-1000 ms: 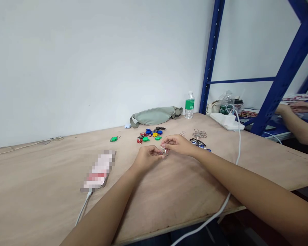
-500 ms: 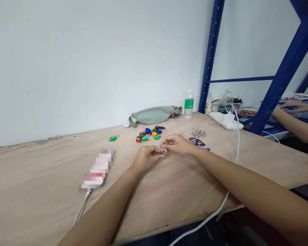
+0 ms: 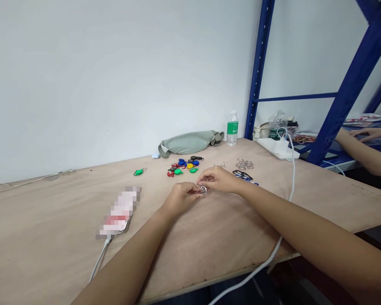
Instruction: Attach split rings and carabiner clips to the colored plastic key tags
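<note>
A plywood bench point(image 3: 66, 220) runs along a white wall point(image 3: 114, 76) as I work at its near edge, with blue steel shelving point(image 3: 258, 72) rising at the right. Beyond that upright, a co-worker's forearm and hand point(image 3: 365, 142) reach over a separate blue-edged surface. On my bench, a white power strip point(image 3: 277, 149) sits at the back right, its white cable point(image 3: 291, 178) running down past my right arm and over the front edge. A sage waist bag point(image 3: 189, 143) lies against the wall beside a water bottle point(image 3: 232, 128) with a green label. A pixelated object point(image 3: 119, 214) with a white cord lies to my left.

Ahead of my hands are a cluster of red, blue, green and yellow key tags point(image 3: 184, 166), a lone green tag point(image 3: 139, 172), a heap of metal split rings point(image 3: 244, 164) and dark carabiners point(image 3: 242, 174).

My left hand point(image 3: 180, 199) and right hand point(image 3: 219, 179) meet just in front of the tags, above the bench. My fingers point(image 3: 207, 180) close narrowly on a metal ring point(image 3: 203, 190), its oval outline lying roughly level, long axis across my view. A small dark piece beside it is too small to identify.
</note>
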{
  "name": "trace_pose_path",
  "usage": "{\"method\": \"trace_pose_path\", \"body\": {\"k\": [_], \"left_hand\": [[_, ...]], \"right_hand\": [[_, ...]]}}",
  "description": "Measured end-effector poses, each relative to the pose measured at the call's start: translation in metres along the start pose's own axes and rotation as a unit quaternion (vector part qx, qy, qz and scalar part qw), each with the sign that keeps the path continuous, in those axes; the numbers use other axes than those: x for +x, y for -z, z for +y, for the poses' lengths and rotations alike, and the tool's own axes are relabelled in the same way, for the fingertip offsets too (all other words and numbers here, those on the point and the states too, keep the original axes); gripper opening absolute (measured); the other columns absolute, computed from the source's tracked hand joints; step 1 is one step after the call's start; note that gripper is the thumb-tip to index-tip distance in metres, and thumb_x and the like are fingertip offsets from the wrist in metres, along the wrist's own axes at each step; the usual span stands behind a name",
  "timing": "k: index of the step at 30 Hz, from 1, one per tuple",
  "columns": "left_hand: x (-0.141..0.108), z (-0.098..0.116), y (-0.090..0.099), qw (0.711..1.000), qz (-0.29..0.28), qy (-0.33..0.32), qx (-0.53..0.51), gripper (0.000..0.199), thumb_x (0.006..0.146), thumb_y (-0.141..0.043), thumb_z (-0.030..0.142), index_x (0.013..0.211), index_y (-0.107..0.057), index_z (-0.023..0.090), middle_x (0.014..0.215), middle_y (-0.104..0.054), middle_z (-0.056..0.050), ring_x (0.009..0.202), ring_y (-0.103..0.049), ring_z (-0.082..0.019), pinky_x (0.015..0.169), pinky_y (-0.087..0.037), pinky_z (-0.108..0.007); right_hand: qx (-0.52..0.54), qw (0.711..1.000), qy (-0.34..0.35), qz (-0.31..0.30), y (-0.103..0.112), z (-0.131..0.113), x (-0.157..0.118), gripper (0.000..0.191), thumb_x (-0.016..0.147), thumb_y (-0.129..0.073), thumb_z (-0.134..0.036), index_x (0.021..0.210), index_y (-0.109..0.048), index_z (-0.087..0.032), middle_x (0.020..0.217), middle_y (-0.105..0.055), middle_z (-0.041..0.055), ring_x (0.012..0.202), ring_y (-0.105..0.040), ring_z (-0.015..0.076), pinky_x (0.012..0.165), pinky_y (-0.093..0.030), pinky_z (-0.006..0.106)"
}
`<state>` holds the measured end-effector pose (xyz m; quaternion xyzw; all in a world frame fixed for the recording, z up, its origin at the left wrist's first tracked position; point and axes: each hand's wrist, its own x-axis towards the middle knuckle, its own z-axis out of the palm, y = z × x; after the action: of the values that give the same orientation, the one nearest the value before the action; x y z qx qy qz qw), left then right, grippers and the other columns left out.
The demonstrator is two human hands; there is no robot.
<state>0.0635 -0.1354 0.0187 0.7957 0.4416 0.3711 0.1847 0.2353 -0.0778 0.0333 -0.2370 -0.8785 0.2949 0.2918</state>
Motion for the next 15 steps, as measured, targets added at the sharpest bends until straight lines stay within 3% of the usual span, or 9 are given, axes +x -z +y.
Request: {"method": "trace_pose_path", "body": {"k": [9,15], "left_hand": [[0.002,0.005,-0.005,0.996,0.049,0.028,-0.072,0.015,0.064,-0.065,0.028,0.071,-0.064,0.015,0.079,-0.068,-0.005,0.070,-0.062,-0.016,0.066,-0.050,-0.025],[0.002,0.006,-0.007,0.980,0.091,0.083,-0.154,0.019,0.061,-0.066,0.030,0.069,-0.062,0.013,0.079,-0.068,-0.006,0.073,-0.064,-0.018,0.068,-0.051,-0.028]], "right_hand": [[-0.050,0.997,-0.012,0.057,-0.003,0.005,0.003,0.016,0.071,-0.049,-0.015,0.079,-0.063,-0.016,0.077,-0.066,0.0034,0.070,-0.060,0.0130,0.063,-0.046,0.022],[-0.160,0.965,-0.146,0.145,0.009,0.042,0.007,0.015,0.069,-0.052,-0.013,0.077,-0.064,-0.015,0.075,-0.066,0.0054,0.068,-0.060,0.0143,0.061,-0.045,0.022]]}}
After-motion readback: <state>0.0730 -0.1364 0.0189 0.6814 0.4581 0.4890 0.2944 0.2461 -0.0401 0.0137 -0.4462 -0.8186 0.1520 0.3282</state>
